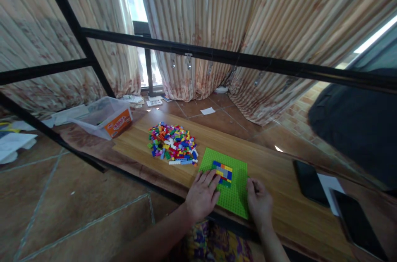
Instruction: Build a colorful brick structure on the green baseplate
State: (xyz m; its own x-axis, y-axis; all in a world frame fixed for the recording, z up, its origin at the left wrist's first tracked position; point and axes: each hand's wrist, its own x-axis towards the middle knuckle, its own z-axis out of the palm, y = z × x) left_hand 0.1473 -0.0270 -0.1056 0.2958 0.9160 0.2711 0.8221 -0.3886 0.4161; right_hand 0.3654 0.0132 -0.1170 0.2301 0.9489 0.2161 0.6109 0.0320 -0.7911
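Note:
A green baseplate [237,194] lies on the wooden table [279,179] in front of me. A small flat block of blue, yellow, red and grey bricks [223,172] is built on its far half. My left hand [203,196] rests on the plate's left edge, fingers stretched toward the built bricks and touching them. My right hand [259,202] sits at the plate's right edge with its fingers curled; what they hold, if anything, is hidden. A pile of loose coloured bricks [173,143] lies to the left, beyond the plate.
A clear plastic tub [104,120] with an orange label stands at the table's far left. Two dark phones [310,182] [356,222] and a white paper lie at the right. A black metal frame [217,57] crosses the view. Curtains hang behind. A dark rounded shape [356,123] sits at right.

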